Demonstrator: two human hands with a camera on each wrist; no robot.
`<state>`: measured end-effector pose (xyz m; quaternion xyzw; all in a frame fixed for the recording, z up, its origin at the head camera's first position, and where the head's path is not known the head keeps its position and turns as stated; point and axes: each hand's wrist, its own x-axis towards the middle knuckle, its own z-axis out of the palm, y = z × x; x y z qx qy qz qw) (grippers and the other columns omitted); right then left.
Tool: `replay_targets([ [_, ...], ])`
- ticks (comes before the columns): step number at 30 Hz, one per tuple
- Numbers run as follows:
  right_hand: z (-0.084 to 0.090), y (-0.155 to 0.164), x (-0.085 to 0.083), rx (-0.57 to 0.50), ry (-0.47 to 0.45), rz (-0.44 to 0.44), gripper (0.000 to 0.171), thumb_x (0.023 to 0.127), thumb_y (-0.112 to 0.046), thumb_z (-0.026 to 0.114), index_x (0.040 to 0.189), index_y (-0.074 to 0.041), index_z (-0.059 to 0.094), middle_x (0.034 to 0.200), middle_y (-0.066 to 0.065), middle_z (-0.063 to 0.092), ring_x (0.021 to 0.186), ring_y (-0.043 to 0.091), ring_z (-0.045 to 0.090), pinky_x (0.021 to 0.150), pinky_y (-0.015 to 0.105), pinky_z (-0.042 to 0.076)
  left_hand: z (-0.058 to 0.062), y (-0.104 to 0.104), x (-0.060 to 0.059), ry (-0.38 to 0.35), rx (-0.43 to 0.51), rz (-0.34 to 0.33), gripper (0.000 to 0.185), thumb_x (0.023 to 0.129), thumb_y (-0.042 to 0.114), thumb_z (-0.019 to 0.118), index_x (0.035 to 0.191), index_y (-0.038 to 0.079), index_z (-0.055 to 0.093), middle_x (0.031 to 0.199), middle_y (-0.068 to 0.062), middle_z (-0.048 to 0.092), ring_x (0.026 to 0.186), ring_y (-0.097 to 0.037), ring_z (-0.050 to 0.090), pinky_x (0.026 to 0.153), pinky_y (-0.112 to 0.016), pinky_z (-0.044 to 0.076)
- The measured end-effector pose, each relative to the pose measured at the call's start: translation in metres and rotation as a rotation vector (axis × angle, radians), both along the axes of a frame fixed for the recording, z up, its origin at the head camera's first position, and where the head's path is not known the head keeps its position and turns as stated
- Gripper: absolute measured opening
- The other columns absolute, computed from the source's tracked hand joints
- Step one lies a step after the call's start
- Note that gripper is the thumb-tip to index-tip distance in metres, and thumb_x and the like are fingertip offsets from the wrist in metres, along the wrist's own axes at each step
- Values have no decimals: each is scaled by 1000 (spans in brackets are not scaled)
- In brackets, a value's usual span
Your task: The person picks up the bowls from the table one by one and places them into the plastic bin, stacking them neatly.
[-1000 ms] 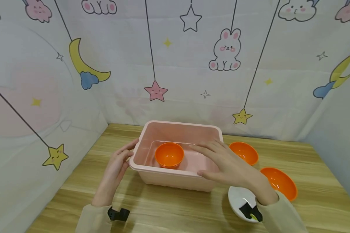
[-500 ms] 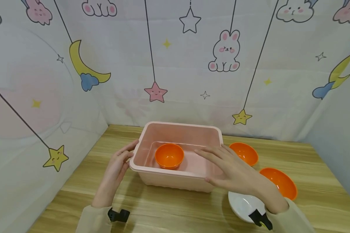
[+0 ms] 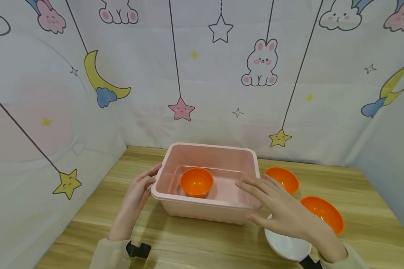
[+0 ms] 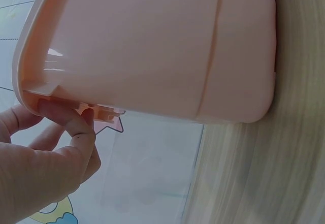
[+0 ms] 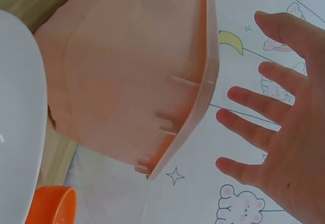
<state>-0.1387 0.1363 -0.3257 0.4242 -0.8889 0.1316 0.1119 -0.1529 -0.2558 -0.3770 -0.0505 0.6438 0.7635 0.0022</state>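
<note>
The pink tub (image 3: 208, 209) sits mid-tabletop (image 3: 195, 243) with one orange bowl (image 3: 196, 182) inside; the left hand (image 3: 134, 196) curls its fingers (image 4: 71, 125) under the rim at the tub's left end. The right hand (image 3: 282, 213) hovers with fingers spread (image 5: 254, 99) just off the tub's near right corner, touching nothing. It looks like thin, rigid, smooth plastic, light and probably a bit slippery on its walls (the ribbed lip is the safer hold), so a grip under the rim at both ends should carry it level.
</note>
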Motion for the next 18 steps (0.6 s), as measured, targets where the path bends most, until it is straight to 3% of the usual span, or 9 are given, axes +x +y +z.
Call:
replay_targets([
  [3,-4,3,0,-3,68,15,74,87,-42,66,151,-30,30,152,-8,37,137,20,40,121,34,8,0,1,0,-4,4,5,48,98,8,43,145,4,41,149,2,42,119,2,49,88,-19,48],
  [7,-11,7,0,-8,123,13,75,86,-42,67,151,-30,31,151,-6,39,136,20,39,121,32,8,0,1,0,3,11,7,47,97,9,46,144,6,44,146,5,47,119,-1,48,88,-20,48],
  [11,-17,13,4,13,138,-14,74,87,-45,64,151,-31,29,151,-6,39,137,21,38,121,34,10,0,1,0,9,18,6,45,96,9,46,141,11,50,144,6,48,118,-2,49,88,-20,48],
  [18,-28,21,10,-4,130,-19,75,87,-46,65,151,-27,31,150,-7,40,136,19,37,119,22,-6,-1,1,-1,5,23,17,44,96,7,46,139,13,52,143,7,49,116,-3,50,87,-20,49],
])
